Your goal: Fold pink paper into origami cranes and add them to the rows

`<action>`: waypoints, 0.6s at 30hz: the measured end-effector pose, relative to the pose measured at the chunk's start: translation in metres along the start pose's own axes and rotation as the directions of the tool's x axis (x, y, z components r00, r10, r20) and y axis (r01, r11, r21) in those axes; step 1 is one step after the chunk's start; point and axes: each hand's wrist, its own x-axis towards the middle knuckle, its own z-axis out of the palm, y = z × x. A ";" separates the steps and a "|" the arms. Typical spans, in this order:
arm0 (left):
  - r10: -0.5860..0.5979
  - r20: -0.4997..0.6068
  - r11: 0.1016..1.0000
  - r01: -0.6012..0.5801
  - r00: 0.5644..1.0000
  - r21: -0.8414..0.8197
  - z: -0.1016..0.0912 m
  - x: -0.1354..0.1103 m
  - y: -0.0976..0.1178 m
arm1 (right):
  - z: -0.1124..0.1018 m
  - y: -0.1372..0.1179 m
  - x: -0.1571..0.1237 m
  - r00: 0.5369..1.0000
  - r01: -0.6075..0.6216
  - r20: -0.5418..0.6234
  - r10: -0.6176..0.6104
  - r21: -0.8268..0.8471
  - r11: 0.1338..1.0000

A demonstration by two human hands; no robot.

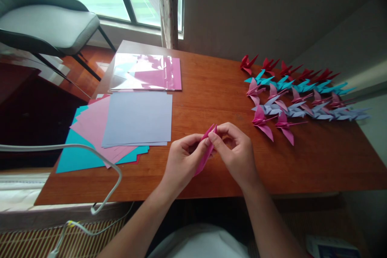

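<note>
Folded magenta paper (204, 159): to the right of the lavender sheets (139, 119) and nearer you, its rear folds covered by your fingers.
Left hand (184, 155): you grip the folded magenta paper with it, thumb in front, other fingers partly hidden behind.
Right hand (237, 151): you pinch the same piece near its pointed tips; some fingertips are out of sight.
Pink sheets (90, 123): partly under the lavender sheets, themselves lying over turquoise sheets (77, 155).
Plastic sleeve (142, 71): on the surface (211, 100) just beyond the lavender sheets, glare washing out its contents.
Lavender cranes (298, 109): well right of the lavender sheets, overlapping, hard to count.
Chair (54, 24): beyond the lavender sheets, leftward, cut off by the frame.
</note>
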 end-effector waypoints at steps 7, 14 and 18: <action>-0.012 0.163 0.998 0.002 0.987 0.060 -0.004 0.001 -0.005 | -0.010 0.001 0.005 0.998 0.063 -0.017 -0.062 0.026 0.998; -0.003 0.192 1.000 -0.001 0.981 0.024 -0.004 0.001 -0.008 | -0.014 0.001 0.004 0.999 -0.005 0.037 0.005 -0.011 1.000; -0.018 0.178 1.000 0.019 0.984 -0.003 -0.004 0.002 -0.008 | -0.014 0.001 0.002 0.998 0.009 0.065 -0.006 -0.047 0.999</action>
